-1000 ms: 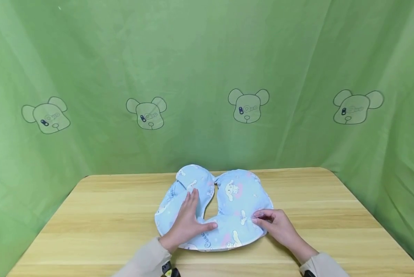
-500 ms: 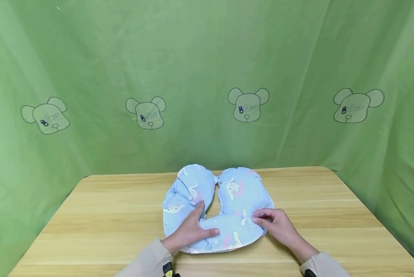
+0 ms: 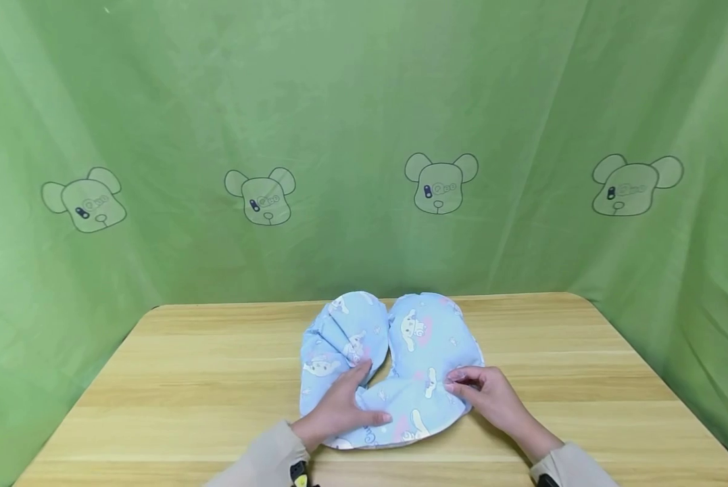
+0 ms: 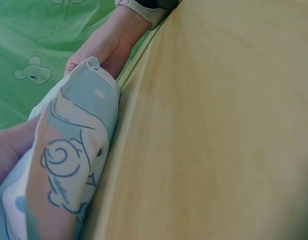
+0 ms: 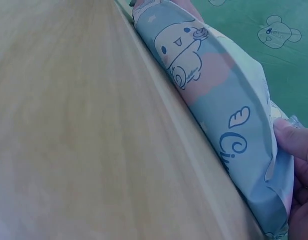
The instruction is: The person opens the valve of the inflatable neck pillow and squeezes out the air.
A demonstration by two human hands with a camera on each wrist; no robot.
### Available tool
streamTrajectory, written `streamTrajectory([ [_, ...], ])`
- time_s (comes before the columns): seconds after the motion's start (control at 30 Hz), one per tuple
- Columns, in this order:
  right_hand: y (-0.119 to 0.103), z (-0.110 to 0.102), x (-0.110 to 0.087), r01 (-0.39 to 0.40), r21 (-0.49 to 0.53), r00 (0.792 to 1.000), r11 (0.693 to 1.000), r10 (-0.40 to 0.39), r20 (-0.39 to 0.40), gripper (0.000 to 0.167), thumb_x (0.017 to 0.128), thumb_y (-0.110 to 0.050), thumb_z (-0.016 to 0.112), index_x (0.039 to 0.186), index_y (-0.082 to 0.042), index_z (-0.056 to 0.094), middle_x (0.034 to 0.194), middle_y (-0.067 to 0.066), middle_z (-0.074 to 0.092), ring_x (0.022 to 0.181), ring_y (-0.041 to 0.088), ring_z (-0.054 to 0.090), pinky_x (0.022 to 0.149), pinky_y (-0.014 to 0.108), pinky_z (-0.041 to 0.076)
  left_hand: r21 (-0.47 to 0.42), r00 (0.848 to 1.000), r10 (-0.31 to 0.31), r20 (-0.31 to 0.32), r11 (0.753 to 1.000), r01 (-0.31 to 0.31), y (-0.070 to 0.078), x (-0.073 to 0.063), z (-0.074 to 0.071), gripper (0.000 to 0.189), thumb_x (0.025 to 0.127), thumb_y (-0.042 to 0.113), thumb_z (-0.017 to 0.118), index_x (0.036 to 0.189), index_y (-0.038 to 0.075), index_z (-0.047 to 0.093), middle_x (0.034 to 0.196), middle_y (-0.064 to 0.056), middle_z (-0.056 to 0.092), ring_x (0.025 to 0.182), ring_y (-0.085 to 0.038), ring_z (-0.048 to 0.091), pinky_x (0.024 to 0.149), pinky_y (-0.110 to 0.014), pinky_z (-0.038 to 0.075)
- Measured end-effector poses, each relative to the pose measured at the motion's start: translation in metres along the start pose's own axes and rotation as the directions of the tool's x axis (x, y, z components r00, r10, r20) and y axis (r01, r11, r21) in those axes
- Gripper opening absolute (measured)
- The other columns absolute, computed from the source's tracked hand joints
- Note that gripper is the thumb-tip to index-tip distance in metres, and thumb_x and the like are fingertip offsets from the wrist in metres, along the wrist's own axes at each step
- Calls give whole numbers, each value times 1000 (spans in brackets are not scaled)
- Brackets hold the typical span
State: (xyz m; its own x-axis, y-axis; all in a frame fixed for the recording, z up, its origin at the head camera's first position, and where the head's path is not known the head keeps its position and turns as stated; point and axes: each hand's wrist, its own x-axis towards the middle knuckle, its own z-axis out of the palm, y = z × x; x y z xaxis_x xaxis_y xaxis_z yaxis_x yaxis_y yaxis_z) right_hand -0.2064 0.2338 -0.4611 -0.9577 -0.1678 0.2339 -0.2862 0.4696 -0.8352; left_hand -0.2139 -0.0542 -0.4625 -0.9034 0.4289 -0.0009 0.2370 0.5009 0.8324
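Note:
A light blue U-shaped neck pillow [image 3: 427,331], printed with white cartoon puppies, lies on the table with its rounded base towards me. Across its left side my left hand [image 3: 342,406] presses down, thumb spread from the fingers. Creases run through the left arm of the pillow beyond that hand. At the right side, my right hand [image 3: 485,392] pinches between thumb and fingers at the pillow's surface. A small clear plastic bit [image 5: 295,121] shows beside that thumb in the right wrist view. The pillow's upright side [image 4: 69,150] fills much of the left wrist view.
The wooden table [image 3: 205,379] runs out to both sides of the pillow. Behind it hangs a green cloth backdrop [image 3: 351,88] with several printed bear heads. Both forearms wear light sleeves [image 3: 266,456] with dark straps at the wrists.
My left hand has moved slightly right and nearer, drawing the pillow's left side inward. The central gap has narrowed and creases have deepened. The right hand keeps its pinch in place.

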Motion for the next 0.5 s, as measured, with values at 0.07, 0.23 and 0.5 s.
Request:
streamTrajectory([
  [0.07, 0, 0, 0, -2, -4, 1000, 1000, 2, 3, 12, 82, -12, 72, 90, -4, 72, 88, 5, 71, 80, 1, 60, 71, 21, 51, 11, 1000, 5, -2, 1000, -5, 0, 0, 1, 100, 70, 44, 80, 148, 7, 28, 154, -9, 24, 141, -36, 20, 112, -55, 17],
  [0.23, 1, 0, 0, -8, -9, 1000, 1000, 8, 6, 12, 82, -13, 72, 90, -4, 72, 88, 5, 71, 81, 2, 60, 72, 21, 52, 40, 999, 35, -22, 999, -34, -1, 0, 3, 94, 70, 41, 80, 146, 9, 34, 152, -10, 30, 139, -35, 25, 111, -55, 19],
  [0.5, 1, 0, 0, -6, -20, 1000, 1000, 6, -5, 12, 82, -13, 72, 90, -4, 72, 88, 5, 71, 81, 1, 60, 72, 21, 52, 85, 998, 53, -46, 995, -48, -2, 1, 7, 90, 70, 38, 81, 143, 8, 39, 147, -12, 38, 135, -35, 31, 111, -55, 19],
])
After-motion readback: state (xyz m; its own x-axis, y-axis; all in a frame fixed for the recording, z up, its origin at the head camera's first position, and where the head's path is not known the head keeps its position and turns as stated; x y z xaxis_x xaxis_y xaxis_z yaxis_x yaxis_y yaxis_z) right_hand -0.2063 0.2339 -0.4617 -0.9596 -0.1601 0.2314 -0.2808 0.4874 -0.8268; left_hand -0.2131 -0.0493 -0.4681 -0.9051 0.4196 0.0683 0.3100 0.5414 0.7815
